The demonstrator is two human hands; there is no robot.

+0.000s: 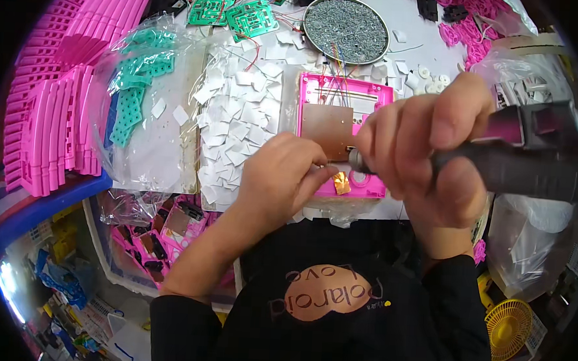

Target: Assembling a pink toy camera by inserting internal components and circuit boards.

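In front of me lies a pink plastic housing (pixel 388 97), and a brown circuit board (pixel 324 130) sits inside it. Thin coloured wires run from the board's far side. My right hand (pixel 428 135) is wrapped round a dark electric screwdriver (pixel 525 167), held nearly level above the housing's right side with its nose pointing left, by the board's lower right corner. My left hand (pixel 279 173) is pinched at the board's near edge; whatever is between its fingertips is too small to make out. Beside those fingertips, a gold foil piece (pixel 342 183) lies in the housing.
Beyond the housing stands a round tray of small screws (pixel 346 30). White paper pieces (pixel 233 125) cover the table to its left, with green circuit boards (pixel 252 18) behind. Pink plastic parts (pixel 56 129) are stacked far left; a bin of pink assemblies (pixel 162 233) stands below.
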